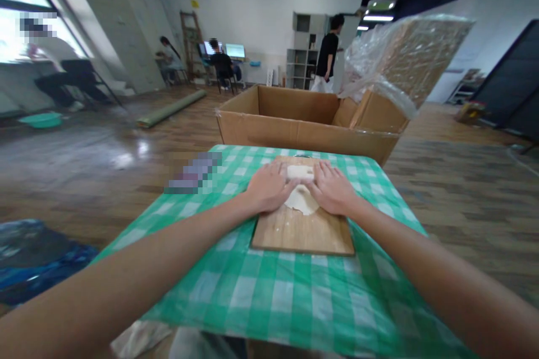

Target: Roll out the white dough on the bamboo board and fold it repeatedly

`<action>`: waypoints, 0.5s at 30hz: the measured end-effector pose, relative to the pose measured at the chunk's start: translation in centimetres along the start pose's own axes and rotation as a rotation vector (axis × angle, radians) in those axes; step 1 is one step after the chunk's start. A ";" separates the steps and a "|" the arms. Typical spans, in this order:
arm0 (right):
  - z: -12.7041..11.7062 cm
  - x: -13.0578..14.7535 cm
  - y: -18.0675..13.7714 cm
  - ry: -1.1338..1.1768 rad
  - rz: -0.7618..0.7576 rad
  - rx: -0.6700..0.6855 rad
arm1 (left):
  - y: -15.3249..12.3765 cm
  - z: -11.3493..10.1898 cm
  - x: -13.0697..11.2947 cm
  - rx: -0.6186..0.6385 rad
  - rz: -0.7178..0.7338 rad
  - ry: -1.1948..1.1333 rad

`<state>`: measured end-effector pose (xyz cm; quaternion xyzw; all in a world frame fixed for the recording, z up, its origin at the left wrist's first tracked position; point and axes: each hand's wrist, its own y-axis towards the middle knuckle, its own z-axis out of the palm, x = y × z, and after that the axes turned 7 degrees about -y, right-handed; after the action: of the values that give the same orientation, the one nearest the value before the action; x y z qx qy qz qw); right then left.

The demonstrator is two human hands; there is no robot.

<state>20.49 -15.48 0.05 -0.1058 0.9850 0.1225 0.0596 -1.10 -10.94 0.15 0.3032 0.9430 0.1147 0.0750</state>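
The left hand lies open, palm down and fingers stretched forward, pressing on the left end of a short white roll. The right hand mirrors it, open and flat on the right end, so the roll shows only in the gap between the two hands. It may be a rolling pin or a rolled-up piece of dough; the view is too small to tell. Just behind the roll, toward the person, a thin pale sheet of dough lies flat, partly under both hands. Roll and dough rest on the far half of a wooden board, whose near half is bare but dusted with flour. The board sits on a green-checked cloth. Past the cloth's far edge stands an open cardboard box, with a plastic-wrapped slab leaning out of its right side. Well beyond, a person in black stands by grey shelves.
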 end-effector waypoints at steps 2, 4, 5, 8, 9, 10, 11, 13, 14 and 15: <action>-0.4 0.7 -2.6 0.006 -0.021 -0.001 | -2.2 -0.4 -0.8 0.008 0.030 -0.015; -0.7 1.3 -4.8 0.021 -0.039 0.008 | -4.1 -1.0 -1.4 0.040 0.047 -0.026; -0.8 1.5 -5.7 0.029 -0.047 0.009 | -4.8 -1.2 -1.6 0.061 0.051 -0.031; -0.7 1.5 -6.6 0.052 -0.058 0.013 | -5.5 -1.6 -1.8 0.108 0.049 -0.049; -0.7 1.3 -6.3 0.058 -0.055 0.019 | -5.2 -1.6 -1.6 0.114 0.048 -0.057; -0.5 1.1 -5.7 0.062 -0.051 0.026 | -4.7 -1.5 -1.4 0.112 0.049 -0.063; -0.4 0.8 -4.8 0.065 -0.046 0.033 | -4.0 -1.3 -1.1 0.105 0.050 -0.067; -0.2 0.0 -2.6 0.064 -0.040 0.044 | -2.0 -0.9 -0.4 0.091 0.046 -0.069; -0.1 -0.4 -1.3 0.058 -0.049 0.053 | -0.8 -0.7 0.0 0.091 0.044 -0.070; 0.1 -0.9 0.0 0.049 -0.061 0.065 | 0.4 -0.5 0.4 0.098 0.033 -0.070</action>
<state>21.38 -15.29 0.13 -0.1366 0.9860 0.0860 0.0428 -1.34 -10.45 0.68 0.3258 0.9392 0.0591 0.0911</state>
